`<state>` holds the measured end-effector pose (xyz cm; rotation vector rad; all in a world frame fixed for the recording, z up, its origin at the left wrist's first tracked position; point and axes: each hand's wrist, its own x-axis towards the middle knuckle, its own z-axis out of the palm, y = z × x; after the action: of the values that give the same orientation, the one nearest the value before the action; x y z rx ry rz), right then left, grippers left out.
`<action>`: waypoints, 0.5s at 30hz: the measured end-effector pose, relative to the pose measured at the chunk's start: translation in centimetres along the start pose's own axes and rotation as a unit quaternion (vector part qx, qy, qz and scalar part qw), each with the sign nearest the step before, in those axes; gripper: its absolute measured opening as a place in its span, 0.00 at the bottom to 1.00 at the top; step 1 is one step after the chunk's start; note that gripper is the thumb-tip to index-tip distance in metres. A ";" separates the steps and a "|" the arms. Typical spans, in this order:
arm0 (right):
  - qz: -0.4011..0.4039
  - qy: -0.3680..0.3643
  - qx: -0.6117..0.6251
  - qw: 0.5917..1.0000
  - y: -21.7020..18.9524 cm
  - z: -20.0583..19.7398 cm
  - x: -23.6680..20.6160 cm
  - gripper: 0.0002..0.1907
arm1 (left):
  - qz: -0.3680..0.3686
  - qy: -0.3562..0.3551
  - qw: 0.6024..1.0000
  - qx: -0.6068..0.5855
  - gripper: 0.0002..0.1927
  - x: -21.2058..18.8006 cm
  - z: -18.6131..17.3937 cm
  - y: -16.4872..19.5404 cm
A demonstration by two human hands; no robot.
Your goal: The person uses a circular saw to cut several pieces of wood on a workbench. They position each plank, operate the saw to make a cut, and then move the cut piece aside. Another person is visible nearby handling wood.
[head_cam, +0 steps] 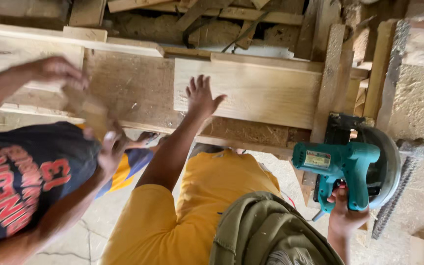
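right hand [343, 213] is clenched round the grip of the teal circular saw [349, 164] at 4 o'clock, looks heavy and rigid, while the left hand [201, 96] rests open, flat on the stiff, light-looking plank [261, 93].

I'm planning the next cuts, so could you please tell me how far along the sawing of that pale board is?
Done: the pale board lies flat on the workbench, with no cut showing in it. In hand: the left hand rests open on the board, and the right hand grips the teal circular saw off the board's right end. A second person's hands hold a small wood block. Left: the cut itself.
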<state>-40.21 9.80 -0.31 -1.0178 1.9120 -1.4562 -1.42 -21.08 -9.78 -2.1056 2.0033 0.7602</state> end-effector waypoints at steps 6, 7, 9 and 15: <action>-0.038 -0.010 0.016 0.999 2.2 -0.9 0.5 0.10 | 0.021 0.148 0.988 0.023 0.41 5.0 0.6 -1.9; -0.059 0.012 -0.020 0.998 2.7 -1.0 0.5 0.13 | 0.010 0.126 0.992 0.024 0.41 4.9 1.1 -2.2; -0.090 0.051 -0.097 0.990 3.0 -1.0 -0.2 0.22 | -0.016 0.069 0.997 0.028 0.39 4.4 2.0 -2.7; -0.183 0.242 -0.360 0.882 -1.8 3.1 -2.1 0.29 | -0.027 0.098 0.994 0.043 0.44 2.9 0.5 -4.5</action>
<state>-36.12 9.51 0.42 -1.5094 2.8780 -1.2730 2.76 -22.99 -12.62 -2.2518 2.0215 0.4652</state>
